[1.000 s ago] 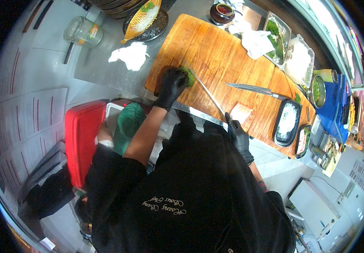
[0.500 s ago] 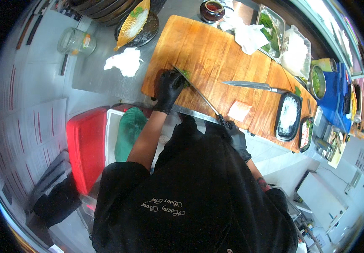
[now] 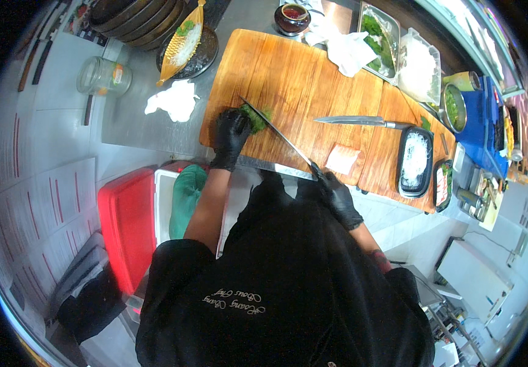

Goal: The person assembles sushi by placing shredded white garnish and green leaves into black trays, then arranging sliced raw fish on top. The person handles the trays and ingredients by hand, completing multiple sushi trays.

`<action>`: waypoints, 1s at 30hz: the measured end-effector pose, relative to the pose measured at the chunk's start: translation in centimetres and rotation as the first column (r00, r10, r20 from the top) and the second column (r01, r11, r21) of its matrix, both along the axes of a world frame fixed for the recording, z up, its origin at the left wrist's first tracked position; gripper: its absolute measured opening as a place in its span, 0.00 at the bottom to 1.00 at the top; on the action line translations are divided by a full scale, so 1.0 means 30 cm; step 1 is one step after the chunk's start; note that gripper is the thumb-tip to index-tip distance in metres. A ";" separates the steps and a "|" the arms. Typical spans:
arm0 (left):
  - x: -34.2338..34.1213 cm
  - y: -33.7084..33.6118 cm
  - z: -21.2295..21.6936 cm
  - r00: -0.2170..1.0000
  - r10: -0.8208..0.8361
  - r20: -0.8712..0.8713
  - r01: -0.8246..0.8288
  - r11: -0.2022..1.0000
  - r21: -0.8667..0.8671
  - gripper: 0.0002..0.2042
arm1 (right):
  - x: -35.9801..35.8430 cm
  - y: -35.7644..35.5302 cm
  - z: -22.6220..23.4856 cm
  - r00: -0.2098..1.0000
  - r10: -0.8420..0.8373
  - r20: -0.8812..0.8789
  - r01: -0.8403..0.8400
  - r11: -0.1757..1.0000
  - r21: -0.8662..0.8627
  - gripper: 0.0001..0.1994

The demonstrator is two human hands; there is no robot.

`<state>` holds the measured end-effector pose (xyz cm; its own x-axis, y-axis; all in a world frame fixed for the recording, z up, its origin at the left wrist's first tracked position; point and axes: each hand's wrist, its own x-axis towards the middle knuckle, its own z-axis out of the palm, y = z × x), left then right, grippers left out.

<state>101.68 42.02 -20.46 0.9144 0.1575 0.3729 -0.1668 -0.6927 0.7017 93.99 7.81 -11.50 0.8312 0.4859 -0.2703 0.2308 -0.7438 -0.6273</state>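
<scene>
My left hand (image 3: 232, 132), in a black glove, is closed at the left end of a small heap of fine green herbs (image 3: 256, 117), its fingers curled and pressed on them. My right hand (image 3: 338, 199), gloved too, grips the handle of a long knife (image 3: 280, 136) near the board's front edge. The blade slants away to the far left across the herbs, close to my left fingers. Both knife and herbs are on a wooden cutting board (image 3: 288, 67). A second knife (image 3: 350, 120) lies farther right on the wood, beyond a flat pale-pink piece (image 3: 342, 159).
Black tray with white shreds (image 3: 415, 162) sits at the board's right. Behind stand a tray of green leaves (image 3: 392, 68), a white-filled container (image 3: 420, 67) and a dark sauce pot (image 3: 292, 20). Crumpled white cloth (image 3: 172, 101), glass jar (image 3: 105, 76) and boat-shaped dish (image 3: 181, 46) are left.
My left hand has drawn back slightly to the left, and more of the green herbs shows beside the blade. The knife keeps about the same place on the board. The whole view has shifted a little.
</scene>
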 end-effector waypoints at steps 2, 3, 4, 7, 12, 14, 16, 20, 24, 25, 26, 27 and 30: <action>0.008 0.039 0.023 0.994 -0.025 -0.109 0.016 0.996 -0.083 0.15 | -0.019 -0.057 0.016 0.992 -0.101 -0.074 0.114 0.975 0.192 0.26; 0.015 0.040 0.027 0.996 0.017 -0.092 -0.020 0.999 -0.033 0.17 | -0.008 -0.085 0.016 0.990 -0.135 -0.038 0.139 0.975 0.175 0.25; 0.023 0.036 0.027 0.996 0.050 -0.075 -0.049 0.999 0.017 0.19 | -0.005 -0.120 0.009 0.985 -0.175 -0.003 0.173 0.972 0.159 0.24; 0.048 0.040 0.036 0.920 0.085 -0.382 -0.068 0.996 0.059 0.25 | 0.093 -0.154 0.044 0.952 -0.281 0.117 0.269 0.957 0.108 0.15; 0.102 0.037 0.058 0.734 0.052 -0.677 0.046 0.991 0.126 0.29 | 0.528 -0.196 0.007 0.882 -0.134 0.453 0.104 0.990 0.090 0.14; 0.079 0.035 0.046 0.775 0.056 -0.629 0.050 0.988 0.149 0.30 | 0.692 -0.179 0.015 0.919 -0.012 0.395 -0.016 0.998 0.068 0.11; 0.061 0.042 -0.009 0.859 0.027 -0.511 0.019 0.996 0.084 0.25 | 0.854 -0.164 0.003 0.898 0.104 0.426 -0.150 0.986 0.075 0.11; 0.002 0.043 0.170 0.874 -0.004 -0.485 -0.075 0.987 -0.144 0.28 | 0.987 -0.123 -0.090 0.873 0.241 0.425 -0.271 0.963 0.012 0.11; -0.113 0.147 0.285 0.851 -0.096 -0.516 -0.132 0.912 -0.388 0.28 | 1.035 -0.067 -0.135 0.843 0.294 0.450 -0.318 0.948 -0.024 0.13; -0.132 0.169 0.316 0.801 -0.163 -0.576 -0.181 0.850 -0.494 0.26 | 1.044 -0.081 -0.153 0.851 0.300 0.431 -0.311 0.949 -0.045 0.14; -0.152 0.188 0.318 0.854 -0.116 -0.507 -0.105 0.916 -0.387 0.24 | 1.040 -0.085 -0.157 0.886 0.240 0.398 -0.252 0.967 -0.021 0.11; -0.161 0.194 0.314 0.901 -0.090 -0.425 -0.030 0.963 -0.267 0.22 | 1.043 -0.102 -0.156 0.884 0.232 0.407 -0.224 0.972 -0.068 0.11; -0.093 0.003 0.430 0.950 -0.165 -0.266 0.126 0.980 -0.155 0.18 | 1.032 -0.169 -0.169 0.785 0.234 0.574 -0.243 0.968 -0.062 0.08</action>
